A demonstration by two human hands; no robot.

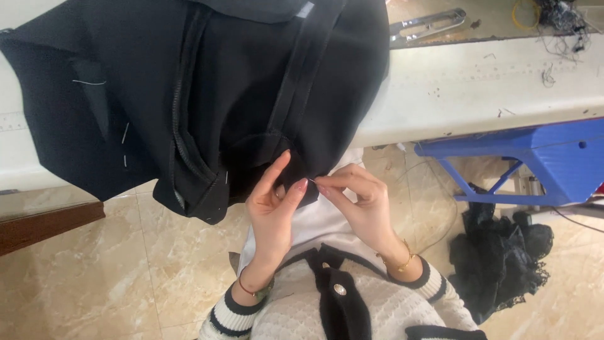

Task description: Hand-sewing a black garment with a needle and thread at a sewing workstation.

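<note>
While the black garment (207, 94) hangs off the white desk (478, 88) from ten o'clock down to centre, I see my left hand (272, 208) under its lower edge, grip closed on a fold of the cloth; my right hand (362, 201), just beside it at three o'clock, pinches the same edge between thumb and forefinger. Metal snips (428, 24) lie at one o'clock on the desk; a blue frame (553, 157) stands at three o'clock; dark lace (497, 258) is heaped on the tiled floor (94, 283) at four o'clock.

no pkgs, labels, signs or screens – none visible.
</note>
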